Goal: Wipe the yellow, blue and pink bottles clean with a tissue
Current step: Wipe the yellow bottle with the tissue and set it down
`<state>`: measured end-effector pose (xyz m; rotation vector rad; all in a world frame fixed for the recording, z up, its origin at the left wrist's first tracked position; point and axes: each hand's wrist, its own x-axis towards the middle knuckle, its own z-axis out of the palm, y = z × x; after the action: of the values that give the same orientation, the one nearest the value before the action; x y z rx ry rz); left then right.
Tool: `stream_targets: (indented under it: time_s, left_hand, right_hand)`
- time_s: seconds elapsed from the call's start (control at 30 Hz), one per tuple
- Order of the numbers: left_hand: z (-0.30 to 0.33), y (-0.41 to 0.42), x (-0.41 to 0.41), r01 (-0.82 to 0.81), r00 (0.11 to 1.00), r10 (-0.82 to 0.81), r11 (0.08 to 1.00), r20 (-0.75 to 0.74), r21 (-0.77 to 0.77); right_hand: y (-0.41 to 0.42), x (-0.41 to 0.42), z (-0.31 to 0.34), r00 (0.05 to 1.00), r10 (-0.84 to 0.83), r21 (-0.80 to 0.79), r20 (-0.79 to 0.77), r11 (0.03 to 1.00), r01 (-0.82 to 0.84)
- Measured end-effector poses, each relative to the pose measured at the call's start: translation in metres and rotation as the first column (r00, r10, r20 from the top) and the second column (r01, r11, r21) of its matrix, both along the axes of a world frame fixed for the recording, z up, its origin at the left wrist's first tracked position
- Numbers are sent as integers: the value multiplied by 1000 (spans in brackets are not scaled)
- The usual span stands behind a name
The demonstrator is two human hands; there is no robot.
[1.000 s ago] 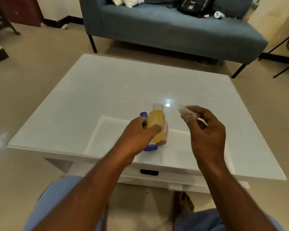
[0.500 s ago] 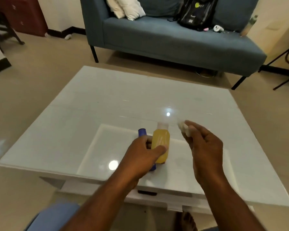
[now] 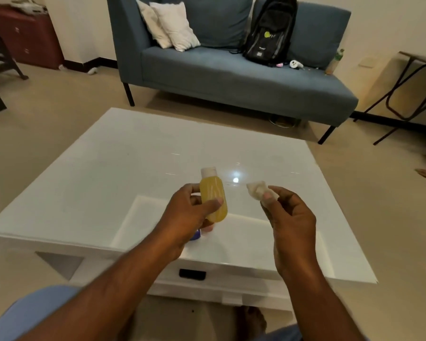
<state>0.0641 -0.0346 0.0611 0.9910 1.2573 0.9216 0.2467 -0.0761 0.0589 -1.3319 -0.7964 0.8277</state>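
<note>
Your left hand grips the yellow bottle above the near half of the white table, thumb curled across its front and fingers wrapped behind, white cap pointing away from you and the body roughly upright. Just below that hand, a sliver of the blue bottle and a bit of the pink bottle peek out on the tabletop, close to the near edge; your hand hides most of both. Your right hand is just beside the yellow bottle but apart from it, pinching a crumpled white tissue between thumb and fingertips. Beyond the table's far edge stands a blue-grey sofa with two white cushions and a black backpack on the seat.
</note>
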Motion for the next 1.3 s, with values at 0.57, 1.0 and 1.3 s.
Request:
stream_targets:
  time_s: [0.57,1.0,1.3]
  left_hand:
    - [-2,8,-8,43,961,3,986,277,-162]
    - [-26,28,1,69,884,100,939,458,-338]
    - [-32,21,4,53,891,95,950,444,-308]
  right_hand:
    - [38,-50,26,948,209,118,241,963,-243]
    - [51,-35,0,956,154,39,248,985,-168]
    - [45,-31,-11,949,159,51,271,982,-180]
